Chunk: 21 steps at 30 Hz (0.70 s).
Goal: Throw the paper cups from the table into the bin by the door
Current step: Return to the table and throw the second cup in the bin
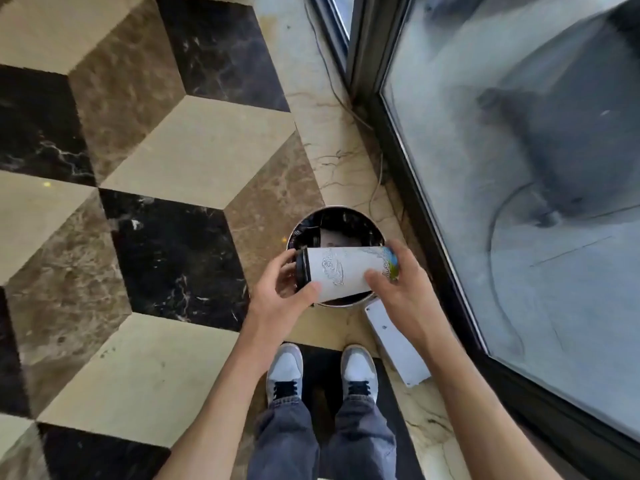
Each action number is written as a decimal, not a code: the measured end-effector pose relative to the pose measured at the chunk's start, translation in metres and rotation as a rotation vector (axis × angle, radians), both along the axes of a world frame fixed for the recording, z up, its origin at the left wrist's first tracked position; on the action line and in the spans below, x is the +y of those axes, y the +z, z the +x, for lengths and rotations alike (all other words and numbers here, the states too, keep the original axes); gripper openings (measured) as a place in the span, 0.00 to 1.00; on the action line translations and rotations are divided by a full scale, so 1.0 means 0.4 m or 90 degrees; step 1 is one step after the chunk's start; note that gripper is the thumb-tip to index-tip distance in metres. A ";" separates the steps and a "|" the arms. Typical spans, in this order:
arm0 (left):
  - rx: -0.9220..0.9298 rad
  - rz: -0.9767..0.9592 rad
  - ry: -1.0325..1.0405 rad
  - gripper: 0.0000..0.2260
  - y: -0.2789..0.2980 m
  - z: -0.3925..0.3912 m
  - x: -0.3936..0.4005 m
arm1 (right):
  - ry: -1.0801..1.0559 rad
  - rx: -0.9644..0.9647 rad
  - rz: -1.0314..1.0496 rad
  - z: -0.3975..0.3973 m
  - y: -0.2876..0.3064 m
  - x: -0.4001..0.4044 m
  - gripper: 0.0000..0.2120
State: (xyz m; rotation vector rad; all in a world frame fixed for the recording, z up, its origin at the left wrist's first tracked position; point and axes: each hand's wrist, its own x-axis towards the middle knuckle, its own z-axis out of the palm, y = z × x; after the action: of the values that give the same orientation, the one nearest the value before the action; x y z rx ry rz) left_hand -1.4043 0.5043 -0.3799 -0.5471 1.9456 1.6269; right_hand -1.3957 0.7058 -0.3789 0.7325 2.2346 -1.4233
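A white paper cup (346, 271) with a black lid and a printed pattern lies on its side, held directly above the round metal bin (375, 227). My left hand (280, 292) grips the lid end. My right hand (398, 285) grips the base end. The bin stands on the marble floor beside a glass door, lined with a dark bag, with some dark rubbish inside. The cup hides the near part of the bin's opening.
A glass door with a dark frame (426, 216) runs along the right. A thin cable (332, 81) trails along the floor by the frame. A white flat panel (394, 344) lies near my right shoe. Patterned marble floor (156, 168) spreads to the left.
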 end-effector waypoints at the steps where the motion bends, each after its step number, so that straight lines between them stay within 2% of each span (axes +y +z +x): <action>1: -0.010 -0.002 0.000 0.29 -0.040 0.005 -0.003 | 0.002 -0.010 0.004 0.004 -0.043 -0.004 0.32; 6: -0.060 -0.023 0.026 0.28 -0.202 0.022 -0.008 | -0.010 -0.064 -0.016 0.010 -0.218 -0.024 0.32; 9: -0.074 -0.031 0.028 0.26 -0.258 0.009 0.005 | -0.038 -0.082 -0.015 0.003 -0.286 -0.020 0.31; 11: -0.071 -0.036 0.018 0.27 -0.283 -0.002 0.011 | -0.051 -0.096 -0.023 0.000 -0.312 -0.017 0.31; 16: -0.059 -0.074 -0.023 0.29 -0.291 -0.014 0.023 | -0.028 -0.089 -0.012 -0.007 -0.300 -0.001 0.34; 21: -0.038 -0.072 -0.022 0.27 -0.207 -0.028 0.019 | -0.029 -0.062 -0.009 -0.030 -0.203 0.016 0.33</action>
State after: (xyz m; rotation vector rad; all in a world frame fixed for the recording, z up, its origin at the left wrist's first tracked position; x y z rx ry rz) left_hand -1.4154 0.5118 -0.4625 -0.5960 2.0005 1.4702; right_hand -1.4076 0.7120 -0.4603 0.8347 2.1445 -1.3929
